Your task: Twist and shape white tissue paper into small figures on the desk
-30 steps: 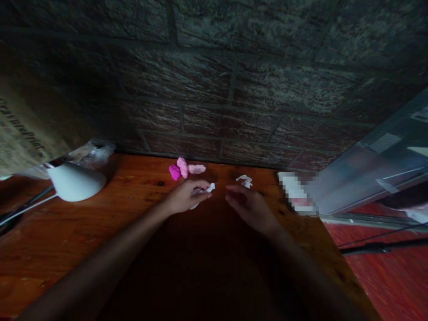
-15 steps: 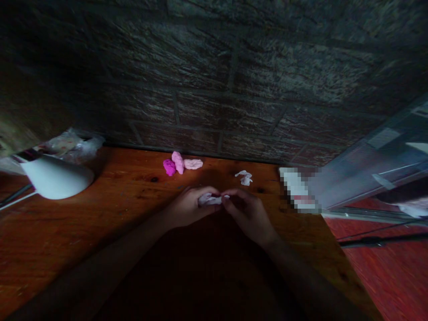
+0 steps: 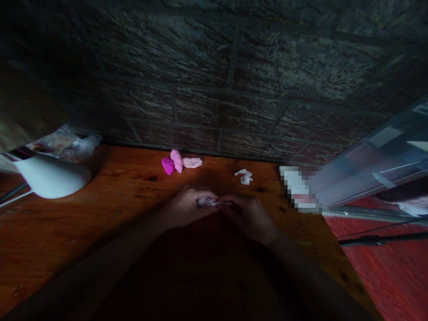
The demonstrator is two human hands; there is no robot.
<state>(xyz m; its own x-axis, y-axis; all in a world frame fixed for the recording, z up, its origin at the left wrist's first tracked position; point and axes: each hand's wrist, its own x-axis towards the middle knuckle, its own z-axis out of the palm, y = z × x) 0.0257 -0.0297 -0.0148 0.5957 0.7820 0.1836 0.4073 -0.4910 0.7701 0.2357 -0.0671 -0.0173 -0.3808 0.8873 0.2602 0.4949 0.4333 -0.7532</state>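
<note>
A pale, crumpled, soft-looking piece (image 3: 207, 202) is held between my two hands, above the front of the wooden table; its exact material is hard to make out in the dim light. My left hand (image 3: 187, 206) is closed around its left part, thumb and fingers curled over it. With thumb and fingertips pinched, my right hand (image 3: 249, 216) grips its right end. Beyond the hands lie a magenta lump (image 3: 168, 166), a pink lump (image 3: 176, 161) and a light pink lump (image 3: 192, 162), touching one another. A white crumpled scrap (image 3: 245, 177) lies apart to their right.
On the left stand a white cone-shaped object (image 3: 53, 176) and a clear plastic bag (image 3: 72, 145). A dark stone wall (image 3: 200, 89) closes off the back of the wooden table (image 3: 127, 191). A blurred-out white item (image 3: 299, 189) lies by the glass panel (image 3: 368, 165) at right.
My right fingers have closed further over the end of the pale piece, so less of it shows between the hands. The lumps and the scrap have stayed put.
</note>
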